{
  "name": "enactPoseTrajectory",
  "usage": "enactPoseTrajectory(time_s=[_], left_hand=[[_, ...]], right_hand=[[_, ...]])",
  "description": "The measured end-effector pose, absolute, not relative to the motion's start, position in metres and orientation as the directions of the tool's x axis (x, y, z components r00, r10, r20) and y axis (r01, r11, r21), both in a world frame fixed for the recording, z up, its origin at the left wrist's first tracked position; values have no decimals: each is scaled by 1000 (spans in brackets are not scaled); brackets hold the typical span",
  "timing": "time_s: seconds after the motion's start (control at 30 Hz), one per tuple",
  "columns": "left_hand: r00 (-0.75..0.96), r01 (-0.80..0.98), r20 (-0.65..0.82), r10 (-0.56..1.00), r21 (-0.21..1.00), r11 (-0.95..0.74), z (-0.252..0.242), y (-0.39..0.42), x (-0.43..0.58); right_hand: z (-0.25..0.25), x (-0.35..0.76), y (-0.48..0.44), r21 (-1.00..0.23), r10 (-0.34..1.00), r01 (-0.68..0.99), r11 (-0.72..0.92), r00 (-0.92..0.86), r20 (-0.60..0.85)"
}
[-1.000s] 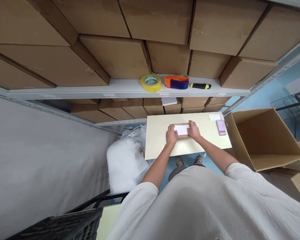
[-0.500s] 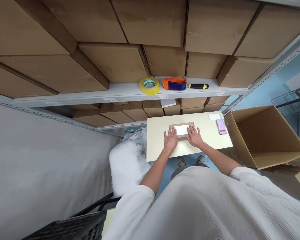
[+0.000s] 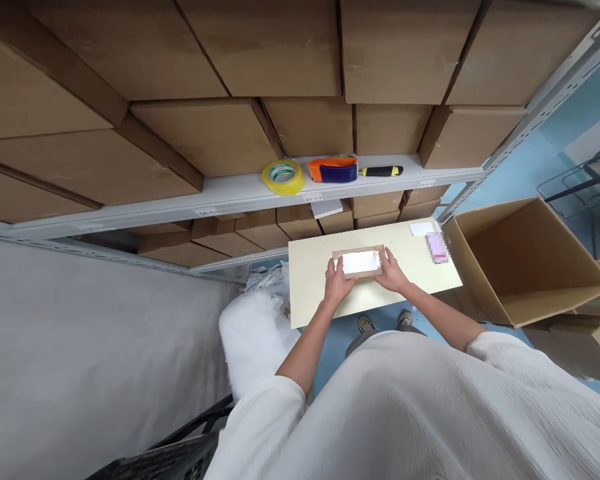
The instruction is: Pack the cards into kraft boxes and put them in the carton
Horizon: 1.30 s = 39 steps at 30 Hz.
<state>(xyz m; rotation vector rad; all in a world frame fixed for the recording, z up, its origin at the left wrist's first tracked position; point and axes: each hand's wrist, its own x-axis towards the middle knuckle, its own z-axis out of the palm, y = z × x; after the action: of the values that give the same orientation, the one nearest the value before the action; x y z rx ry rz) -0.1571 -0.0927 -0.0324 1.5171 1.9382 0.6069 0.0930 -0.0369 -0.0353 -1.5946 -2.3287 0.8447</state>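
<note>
A small brown cardboard box [image 3: 363, 273] with a white label [image 3: 360, 261] on its top is over the pale yellow table [image 3: 307, 293]. My left hand [image 3: 337, 282] grips its left end, and my right hand [image 3: 391, 272] grips its right end. The fingers of both hands wrap round the box's edges. Whether the box still touches the tabletop I cannot tell. To the right of my right hand lie a phone with a pink screen [image 3: 437, 247] and a white paper slip [image 3: 421, 229].
Ahead, a grey shelf [image 3: 250, 193] bears brown cartons [image 3: 305, 127], a yellow tape roll [image 3: 283, 177], an orange and blue tape dispenser [image 3: 333, 169] and a utility knife [image 3: 381, 171]. A large open carton [image 3: 530, 260] stands right; white packing material [image 3: 255, 340] lies left.
My hands lay flat on the label's ends; now they hold the box by its two ends. The label shows more fully. The camera view has shifted slightly.
</note>
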Motion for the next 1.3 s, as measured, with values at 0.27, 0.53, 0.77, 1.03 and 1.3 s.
enactPoseTrajectory(time_s=[0.27,0.53,0.77,1.03,1.3], left_hand=[[-52,772,-77,996,629,89,-2,-78,-124],[112,804,-45,993,591,-64,26,-53,-45],[245,743,34,969,635,-210,49,-23,61],[322,632,222,920,673,-383,79,14,212],[524,574,164,836,657,-489,72,58,340]], right_hand=[[0,143,-38,-487,898,833,264,-396,-190],[11,234,-50,-550,930,807,215,-341,-137],[49,340,-60,-556,984,818,144,-176,-4],[80,487,-63,-511,994,859,38,20,109],[77,585,-69,-441,963,880,-174,246,109]])
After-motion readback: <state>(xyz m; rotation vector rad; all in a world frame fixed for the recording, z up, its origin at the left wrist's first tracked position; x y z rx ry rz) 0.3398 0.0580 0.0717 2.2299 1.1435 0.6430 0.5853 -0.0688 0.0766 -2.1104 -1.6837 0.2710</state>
